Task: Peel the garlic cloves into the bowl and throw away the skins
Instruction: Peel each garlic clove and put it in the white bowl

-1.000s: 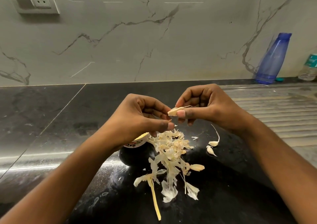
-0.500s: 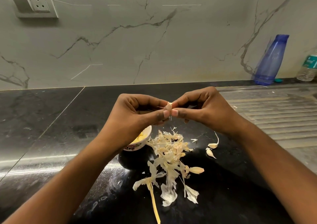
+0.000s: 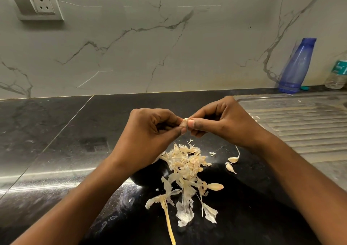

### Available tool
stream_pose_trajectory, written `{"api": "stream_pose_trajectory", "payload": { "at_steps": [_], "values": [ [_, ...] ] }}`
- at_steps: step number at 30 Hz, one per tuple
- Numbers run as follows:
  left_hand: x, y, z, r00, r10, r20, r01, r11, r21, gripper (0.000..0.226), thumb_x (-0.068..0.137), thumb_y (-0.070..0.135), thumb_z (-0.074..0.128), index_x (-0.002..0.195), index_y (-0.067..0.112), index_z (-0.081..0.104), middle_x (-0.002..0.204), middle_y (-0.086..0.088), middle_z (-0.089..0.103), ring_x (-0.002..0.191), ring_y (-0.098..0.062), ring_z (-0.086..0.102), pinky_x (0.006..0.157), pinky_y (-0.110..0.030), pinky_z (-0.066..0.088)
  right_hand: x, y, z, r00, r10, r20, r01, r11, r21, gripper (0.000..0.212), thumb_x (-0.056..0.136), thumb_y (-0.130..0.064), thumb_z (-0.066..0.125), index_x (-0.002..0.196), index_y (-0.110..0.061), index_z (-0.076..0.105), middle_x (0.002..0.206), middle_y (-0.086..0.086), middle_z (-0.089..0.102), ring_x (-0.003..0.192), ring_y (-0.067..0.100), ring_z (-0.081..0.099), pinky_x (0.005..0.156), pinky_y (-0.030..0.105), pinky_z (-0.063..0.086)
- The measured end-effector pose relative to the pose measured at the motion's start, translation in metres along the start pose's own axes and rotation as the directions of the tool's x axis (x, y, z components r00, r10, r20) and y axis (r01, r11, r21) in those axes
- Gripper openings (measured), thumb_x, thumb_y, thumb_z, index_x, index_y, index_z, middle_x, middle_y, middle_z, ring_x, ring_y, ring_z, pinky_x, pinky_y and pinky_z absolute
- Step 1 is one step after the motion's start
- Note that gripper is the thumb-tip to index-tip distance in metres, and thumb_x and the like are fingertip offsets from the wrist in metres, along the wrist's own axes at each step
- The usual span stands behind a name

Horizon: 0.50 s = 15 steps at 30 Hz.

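Above the black counter (image 3: 65, 141), my left hand (image 3: 150, 132) and my right hand (image 3: 223, 124) meet fingertip to fingertip and both pinch one small garlic clove (image 3: 185, 122); only its pale tip shows between the thumbs. Below the hands lies a pile of papery garlic skins (image 3: 185, 166) with a long dry stem (image 3: 169, 224). Three unpeeled cloves lie to the right of the pile: one (image 3: 216, 186), another (image 3: 233, 159) and a third (image 3: 230, 167). The bowl is almost wholly hidden under my left wrist; only a sliver of white rim (image 3: 155, 161) shows.
A ribbed steel draining board (image 3: 300, 124) takes up the right side. At the back right, by the marble wall, stand a blue plastic bottle (image 3: 298, 66) and a clear water bottle (image 3: 338, 72). A wall socket (image 3: 35, 4) sits top left.
My hands have come together and lifted slightly; the clove that stuck out from my right fingers is now pinched between both. My left wrist now covers the bowl that showed half a second ago.
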<state>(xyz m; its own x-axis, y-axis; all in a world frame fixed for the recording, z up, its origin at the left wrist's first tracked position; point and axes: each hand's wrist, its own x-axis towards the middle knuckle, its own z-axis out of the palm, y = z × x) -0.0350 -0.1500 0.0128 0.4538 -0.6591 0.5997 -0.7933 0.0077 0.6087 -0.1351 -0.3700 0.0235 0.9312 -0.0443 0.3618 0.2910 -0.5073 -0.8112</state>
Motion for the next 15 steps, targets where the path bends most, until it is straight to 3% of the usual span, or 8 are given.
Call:
{"api": "stream_pose_trajectory", "payload": {
  "at_steps": [8, 15],
  "values": [
    [0.000, -0.002, 0.002, 0.999, -0.048, 0.015, 0.049, 0.997, -0.064, 0.015, 0.086, 0.015, 0.084, 0.101, 0.012, 0.082, 0.089, 0.006, 0.081, 0.081, -0.010, 0.079, 0.073, -0.026, 0.064, 0.000, 0.001, 0.004, 1.000, -0.017, 0.014, 0.017, 1.000, -0.012, 0.017, 0.092, -0.013, 0.077, 0.106, -0.004, 0.082, 0.092, 0.006, 0.082, 0.081, 0.026, 0.079, 0.074, 0.032, 0.066],
    [-0.002, -0.003, 0.004, 0.999, -0.054, 0.001, 0.054, 0.997, -0.061, 0.012, 0.086, 0.013, 0.084, 0.098, 0.012, 0.081, 0.088, 0.007, 0.081, 0.078, -0.012, 0.078, 0.069, -0.028, 0.065, 0.000, 0.007, 0.015, 0.996, -0.068, -0.064, 0.067, 0.998, -0.019, 0.014, 0.094, -0.013, 0.077, 0.100, -0.002, 0.082, 0.088, 0.010, 0.081, 0.078, 0.029, 0.079, 0.074, 0.040, 0.067]
  ]
}}
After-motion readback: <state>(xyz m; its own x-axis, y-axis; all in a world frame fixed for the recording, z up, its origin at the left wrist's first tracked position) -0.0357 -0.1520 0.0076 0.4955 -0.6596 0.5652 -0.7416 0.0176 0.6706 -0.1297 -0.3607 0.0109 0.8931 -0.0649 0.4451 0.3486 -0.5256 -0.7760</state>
